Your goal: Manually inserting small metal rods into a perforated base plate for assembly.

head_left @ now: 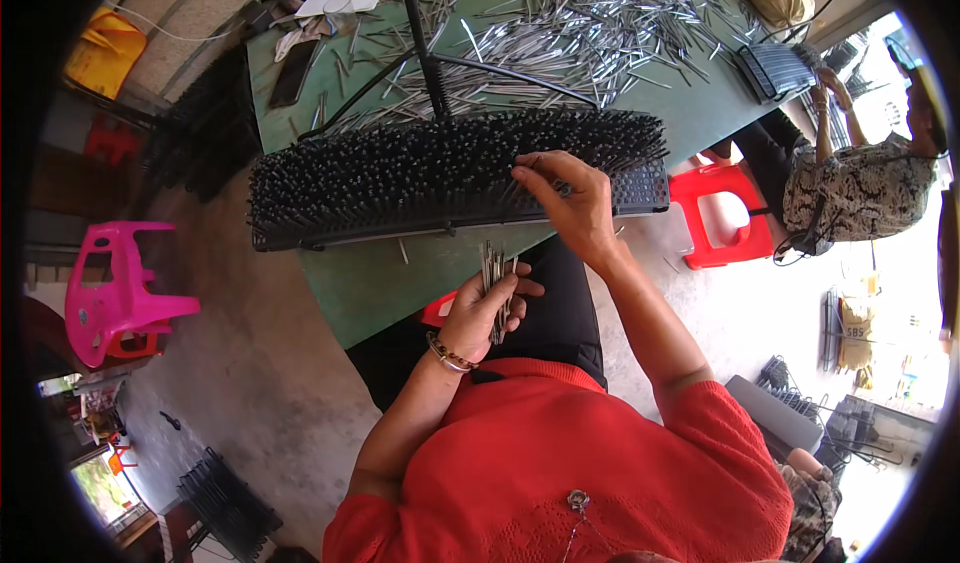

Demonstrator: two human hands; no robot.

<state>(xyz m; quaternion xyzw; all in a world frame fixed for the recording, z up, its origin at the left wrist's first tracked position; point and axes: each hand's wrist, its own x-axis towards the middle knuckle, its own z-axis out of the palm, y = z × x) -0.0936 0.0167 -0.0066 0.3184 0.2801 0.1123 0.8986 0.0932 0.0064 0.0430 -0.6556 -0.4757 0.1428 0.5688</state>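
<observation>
Farthest-reaching was the flat green table, at twelve o'clock; across it lay the long black bristle-studded block. At two o'clock, the right hand drew its fingertips together by the bristles, contents indiscernible. At six, the left hand curled closely round thin silvery metal strips.

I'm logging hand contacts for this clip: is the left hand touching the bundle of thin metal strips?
Touching. The head view shows the left hand closed around the bundle of thin metal strips, their ends sticking out above and below it.
</observation>
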